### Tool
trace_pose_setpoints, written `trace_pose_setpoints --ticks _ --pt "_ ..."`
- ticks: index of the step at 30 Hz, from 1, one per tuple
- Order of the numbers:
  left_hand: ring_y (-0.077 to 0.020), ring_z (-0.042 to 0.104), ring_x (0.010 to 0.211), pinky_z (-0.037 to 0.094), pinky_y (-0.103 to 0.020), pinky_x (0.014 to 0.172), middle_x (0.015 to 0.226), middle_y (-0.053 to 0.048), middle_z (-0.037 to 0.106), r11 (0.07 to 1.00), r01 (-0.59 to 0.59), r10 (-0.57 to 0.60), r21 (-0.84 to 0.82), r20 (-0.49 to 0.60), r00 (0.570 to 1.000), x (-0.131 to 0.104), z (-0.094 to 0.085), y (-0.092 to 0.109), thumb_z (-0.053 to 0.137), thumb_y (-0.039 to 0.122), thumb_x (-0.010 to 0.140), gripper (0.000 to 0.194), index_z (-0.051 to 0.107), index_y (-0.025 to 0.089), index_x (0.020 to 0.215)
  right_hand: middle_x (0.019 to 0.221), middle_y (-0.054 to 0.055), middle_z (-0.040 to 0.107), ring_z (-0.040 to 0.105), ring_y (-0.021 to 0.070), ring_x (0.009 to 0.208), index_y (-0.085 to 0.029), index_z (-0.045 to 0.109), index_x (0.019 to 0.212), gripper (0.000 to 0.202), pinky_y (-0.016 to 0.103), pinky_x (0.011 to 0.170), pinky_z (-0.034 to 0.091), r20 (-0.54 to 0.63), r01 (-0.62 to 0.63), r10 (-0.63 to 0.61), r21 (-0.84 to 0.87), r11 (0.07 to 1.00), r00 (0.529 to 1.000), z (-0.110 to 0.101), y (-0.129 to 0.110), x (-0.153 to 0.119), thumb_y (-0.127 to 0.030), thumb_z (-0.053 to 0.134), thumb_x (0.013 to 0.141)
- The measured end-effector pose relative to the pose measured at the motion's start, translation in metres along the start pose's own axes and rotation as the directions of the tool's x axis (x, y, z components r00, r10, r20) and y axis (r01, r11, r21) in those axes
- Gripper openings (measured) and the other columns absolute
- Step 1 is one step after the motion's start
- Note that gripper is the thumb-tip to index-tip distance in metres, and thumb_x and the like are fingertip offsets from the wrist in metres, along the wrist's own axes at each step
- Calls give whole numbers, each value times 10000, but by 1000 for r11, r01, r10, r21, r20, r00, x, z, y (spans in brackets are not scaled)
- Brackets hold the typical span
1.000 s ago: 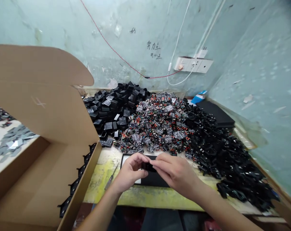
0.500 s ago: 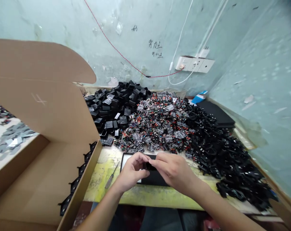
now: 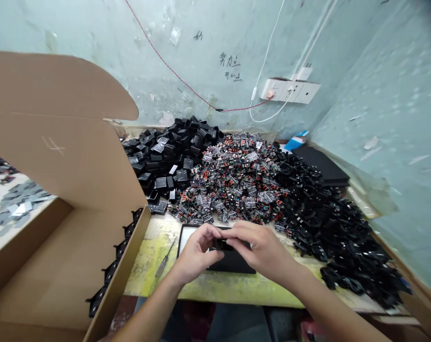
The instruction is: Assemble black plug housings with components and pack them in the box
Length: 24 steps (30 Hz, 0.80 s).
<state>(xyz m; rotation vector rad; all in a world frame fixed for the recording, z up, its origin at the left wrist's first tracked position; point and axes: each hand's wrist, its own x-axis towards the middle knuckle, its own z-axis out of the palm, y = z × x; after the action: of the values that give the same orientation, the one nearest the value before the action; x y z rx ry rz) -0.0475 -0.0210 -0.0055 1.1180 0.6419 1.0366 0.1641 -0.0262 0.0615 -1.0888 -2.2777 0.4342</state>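
Observation:
My left hand [image 3: 199,254] grips a small black plastic housing [image 3: 220,244] between thumb and fingers, above a shallow black tray [image 3: 233,264] with a white patch at its left. The fingers of my right hand [image 3: 260,244] press against the housing's upper right side; whatever sits between those fingertips is hidden. Behind the hands lies a heap of small circuit boards [image 3: 236,180] with red and white parts. A pile of black plastic cases [image 3: 168,156] is at its left, and a heap of black plastic pieces [image 3: 318,213] spreads at its right.
An open cardboard box [image 3: 58,266] stands at the left, with several black pieces [image 3: 110,271] lined along its inner right wall. A screwdriver [image 3: 164,260] lies on the yellow table top [image 3: 236,289]. Black flat sheets [image 3: 322,166] are stacked by the wall, below a socket strip [image 3: 290,90].
My right hand's fingers have shifted from a pinch at the housing's edge to lying flatter along its top. My left hand has barely moved.

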Motion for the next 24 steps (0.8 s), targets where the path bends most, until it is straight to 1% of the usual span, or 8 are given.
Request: trace_pose_setpoints --ticks 5,7,10,14,16,19,22,24 --pt "-214 642 1056 479 -327 945 1073 -63 700 996 -3 6 92 -34 999 2 -2 2 867 174 760 348 659 197 1038 1005 61 763 708 201 918 -247 779 1161 235 329 821 569 -66 -58 73 197 979 995 11 16 -1 -206 570 1061" --pt "-192 640 966 481 -302 870 999 -41 687 990 21 -2 142 -132 991 4 -9 7 851 198 760 325 643 194 1009 1053 77 771 721 210 963 -236 777 1166 228 356 877 586 -101 -86 114 244 966 988 20 27 -6 -223 575 1060" --pt "-177 637 904 468 -282 801 949 -7 653 976 46 25 212 -320 947 7 -25 13 803 192 735 313 543 212 909 1183 100 749 712 245 1093 -242 764 1218 229 424 991 584 -42 -127 141 240 962 989 42 44 -19 -267 688 1003" --pt "-187 635 886 457 -296 796 935 8 644 899 99 81 427 -385 920 11 -40 10 697 118 679 322 456 234 859 1450 146 630 594 337 1360 -271 655 1430 645 553 1154 503 56 -161 153 182 970 987 78 57 -39 -328 888 831" --pt "-213 639 897 459 -318 811 928 -13 665 763 199 71 616 -385 920 14 -39 4 691 128 694 279 542 227 909 1506 159 588 540 361 1426 -272 601 1489 741 591 1196 460 43 -185 180 170 968 983 92 60 -46 -347 899 815" --pt "-294 684 944 470 -378 835 964 -113 729 421 370 1 828 -409 913 22 -22 -6 697 296 847 144 684 192 946 1541 164 556 518 363 1450 -275 522 1556 818 589 1213 450 15 -204 205 179 963 979 102 63 -51 -368 886 828" --pt "-347 722 921 472 -412 815 992 -210 752 85 439 -7 894 -440 898 33 3 -14 604 413 965 321 770 142 927 1571 170 529 502 374 1468 -279 466 1596 894 603 1227 435 21 -218 218 187 958 976 103 64 -50 -391 892 818" --pt "-350 735 905 469 -417 819 996 -228 759 -21 428 0 904 -428 904 40 17 -17 592 365 973 322 797 119 935 1602 177 498 485 380 1488 -272 443 1609 928 612 1241 417 43 -235 232 206 950 972 101 65 -49 -411 898 812"
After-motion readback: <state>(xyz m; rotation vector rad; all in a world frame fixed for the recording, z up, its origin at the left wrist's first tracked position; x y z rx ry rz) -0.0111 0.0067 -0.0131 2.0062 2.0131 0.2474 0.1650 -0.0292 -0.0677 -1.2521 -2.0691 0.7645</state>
